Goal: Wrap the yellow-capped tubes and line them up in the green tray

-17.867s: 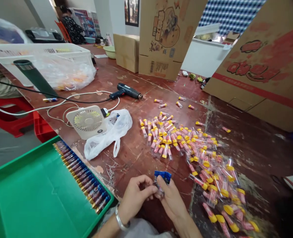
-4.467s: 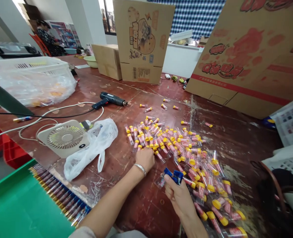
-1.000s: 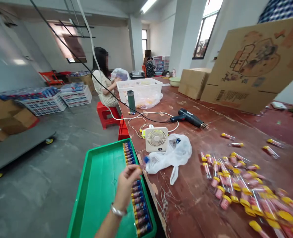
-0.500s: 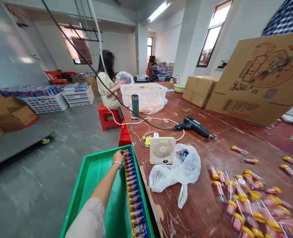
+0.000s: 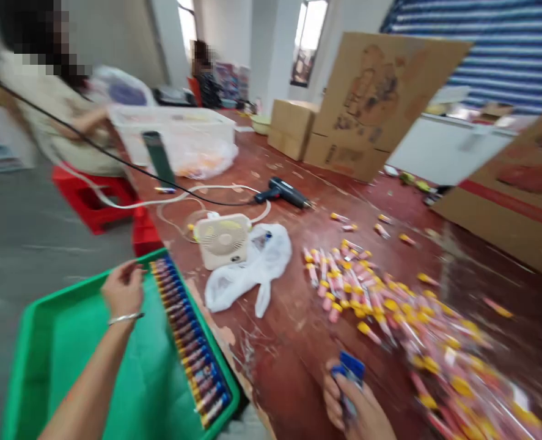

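Over the green tray (image 5: pixel 69 290), my left hand (image 5: pixel 123 293) hovers beside the far end of a row of yellow-capped tubes in blue wrapping (image 5: pixel 190 342). Its fingers are loosely bent and slightly apart, and nothing shows in them. The row lies along the tray's right side. At the lower right, over the table, my right hand (image 5: pixel 355 400) has closed round a flat blue wrapper (image 5: pixel 352 368); motion blur hides its print. Past this hand spreads a heap of clear tubes with yellow caps and pink contents (image 5: pixel 366 293).
A small fan (image 5: pixel 225 241) and a white plastic bag (image 5: pixel 268 250) stand beyond the tray. Behind them lie a heat gun (image 5: pixel 282 192) and cables, with a green flask (image 5: pixel 158 160) and a white basket (image 5: pixel 197 125). Cardboard boxes (image 5: pixel 291 128) stand farther back. A co-worker sits at left.
The view has swung right and blurred. My left hand has drawn off the tube row it was touching. My right hand has come into view with the blue wrapper.
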Demonstrator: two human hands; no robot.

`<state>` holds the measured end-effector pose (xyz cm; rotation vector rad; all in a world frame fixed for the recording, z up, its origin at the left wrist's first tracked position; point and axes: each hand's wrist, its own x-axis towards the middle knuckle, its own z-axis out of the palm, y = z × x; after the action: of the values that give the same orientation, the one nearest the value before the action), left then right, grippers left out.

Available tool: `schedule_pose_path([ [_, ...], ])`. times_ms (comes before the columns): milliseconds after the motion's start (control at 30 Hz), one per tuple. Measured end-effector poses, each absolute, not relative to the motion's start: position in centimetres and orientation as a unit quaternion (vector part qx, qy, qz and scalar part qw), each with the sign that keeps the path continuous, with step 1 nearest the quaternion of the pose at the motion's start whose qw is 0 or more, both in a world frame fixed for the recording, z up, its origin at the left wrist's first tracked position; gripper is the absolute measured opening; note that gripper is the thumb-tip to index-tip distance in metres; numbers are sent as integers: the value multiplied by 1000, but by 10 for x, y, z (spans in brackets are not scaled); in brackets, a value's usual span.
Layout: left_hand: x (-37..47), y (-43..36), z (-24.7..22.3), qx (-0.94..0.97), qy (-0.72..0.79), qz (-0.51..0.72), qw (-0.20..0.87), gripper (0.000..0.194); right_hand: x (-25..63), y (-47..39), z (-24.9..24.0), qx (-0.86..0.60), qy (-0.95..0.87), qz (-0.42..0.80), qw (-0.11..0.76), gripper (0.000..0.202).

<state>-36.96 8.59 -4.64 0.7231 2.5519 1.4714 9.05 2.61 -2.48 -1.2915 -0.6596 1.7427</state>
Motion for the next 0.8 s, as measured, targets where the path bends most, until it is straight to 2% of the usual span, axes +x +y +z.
schedule_pose_path([
  [67, -324, 71, -38, 258, 812, 519, 61, 32, 90, 27, -21, -473, -241, 713, 458, 34],
  [133, -263, 48, -25, 314, 751, 571, 108, 28, 89, 28, -17, -477, -247, 706, 462, 33],
  [267, -128, 9, -1, 422, 611, 496, 450, 23, 87, 25, -9, -485, -256, 696, 463, 33],
  [333, -76, 4, 3, 440, 555, 444, 548, 17, 88, 22, -8, -486, -258, 684, 478, 34],
  [467, -26, 10, -1, 456, 510, 409, 604, 18, 96, 18, -10, -518, -239, 648, 505, 36],
  [800, -7, 33, 13, 472, 458, 342, 671, 25, 145, 21, -3, -479, -284, 665, 497, 38],
])
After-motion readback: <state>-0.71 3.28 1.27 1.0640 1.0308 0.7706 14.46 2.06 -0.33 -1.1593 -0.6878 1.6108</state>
